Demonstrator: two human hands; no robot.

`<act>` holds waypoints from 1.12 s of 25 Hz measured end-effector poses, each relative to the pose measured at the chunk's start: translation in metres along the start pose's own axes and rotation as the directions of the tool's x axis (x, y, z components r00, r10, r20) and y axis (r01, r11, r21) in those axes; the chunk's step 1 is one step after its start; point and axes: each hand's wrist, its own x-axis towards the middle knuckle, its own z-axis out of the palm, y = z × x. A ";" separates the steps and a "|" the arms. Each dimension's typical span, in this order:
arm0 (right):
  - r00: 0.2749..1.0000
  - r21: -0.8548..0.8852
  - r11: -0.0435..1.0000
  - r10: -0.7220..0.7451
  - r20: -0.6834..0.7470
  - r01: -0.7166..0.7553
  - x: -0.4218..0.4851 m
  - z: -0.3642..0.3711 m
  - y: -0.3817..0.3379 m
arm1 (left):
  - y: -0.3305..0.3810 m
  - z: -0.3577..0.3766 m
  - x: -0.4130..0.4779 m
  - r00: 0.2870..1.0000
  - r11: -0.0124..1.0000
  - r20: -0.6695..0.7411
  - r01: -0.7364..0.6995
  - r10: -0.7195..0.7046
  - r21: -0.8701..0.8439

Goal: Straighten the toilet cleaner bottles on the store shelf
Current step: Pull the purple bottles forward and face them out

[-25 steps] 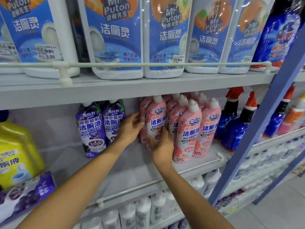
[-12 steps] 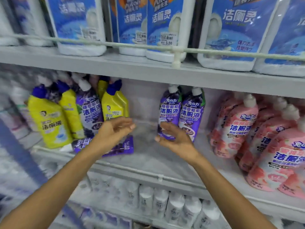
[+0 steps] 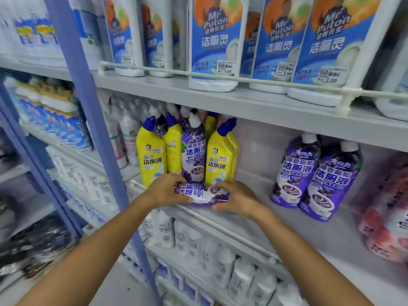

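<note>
Our left hand [image 3: 164, 191] and right hand [image 3: 237, 198] grip the ends of a purple bottle [image 3: 202, 194] lying flat at the shelf [image 3: 262, 184] front, before the yellow bottles [image 3: 151, 161], so we judge that standing it upright is not yet done.

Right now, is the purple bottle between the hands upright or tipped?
Tipped: the purple bottle lies on its side between left hand and right hand, label text sideways.
</note>
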 end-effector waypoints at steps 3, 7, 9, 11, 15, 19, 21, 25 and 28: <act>1.000 -0.037 0.999 -0.007 -0.010 0.007 0.003 0.001 0.004 | -0.004 -0.001 0.009 0.998 0.999 0.061 -0.025 0.027 -0.027; 1.000 -0.084 0.996 -0.001 -0.011 0.000 0.004 0.002 -0.001 | -0.015 0.001 0.012 0.998 0.989 0.059 -0.016 0.025 -0.145; 0.998 -0.030 0.999 0.011 -0.060 -0.013 -0.002 0.002 -0.001 | -0.008 -0.003 0.010 0.997 0.993 -0.022 -0.074 0.072 -0.089; 0.989 0.040 0.999 0.007 -0.146 -0.001 -0.014 0.000 0.000 | 0.009 -0.018 0.011 0.972 0.976 -0.129 -0.185 0.199 0.112; 0.973 0.075 0.997 0.006 -0.231 0.011 -0.037 -0.010 0.003 | 0.075 -0.055 0.019 0.815 0.726 -0.145 -0.400 0.561 0.559; 0.981 0.328 0.944 0.106 -0.163 -0.047 -0.054 -0.031 0.015 | 0.139 -0.062 0.035 0.633 0.460 0.039 -0.603 0.774 0.652; 0.970 0.424 0.903 0.163 -0.181 -0.073 -0.067 -0.039 0.026 | 0.157 -0.061 0.044 0.578 0.392 0.110 -0.668 0.809 0.632; 0.901 0.527 0.838 0.328 -0.284 -0.139 -0.088 -0.038 0.034 | 0.170 -0.027 0.050 0.719 0.718 -0.244 -0.687 0.651 -0.106; 0.803 0.535 0.831 0.420 -0.422 -0.153 -0.100 -0.029 0.038 | 0.170 0.040 0.045 0.885 0.646 -0.255 -0.460 0.390 -0.609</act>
